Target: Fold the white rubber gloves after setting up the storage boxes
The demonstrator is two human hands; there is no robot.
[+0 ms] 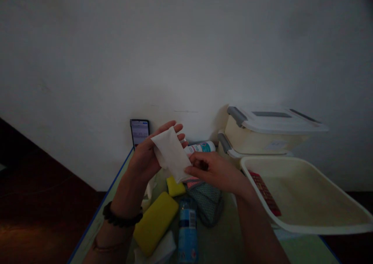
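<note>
A folded white tissue or thin cloth, its exact kind unclear, lies across the palm of my left hand. That hand is palm up and supports the piece, its fingertips stretched out past the far edge. My right hand pinches the lower right corner between thumb and fingers. Beneath the hands are a yellow sponge, a smaller yellow piece, a blue bottle and a grey-green cloth. Behind the hands lies a white bottle, partly hidden.
A phone leans on the wall at the back left. On the right, lidded cream boxes are stacked behind an open cream tub, which holds a red patterned packet. White material lies by the sponge. The table has a blue edge.
</note>
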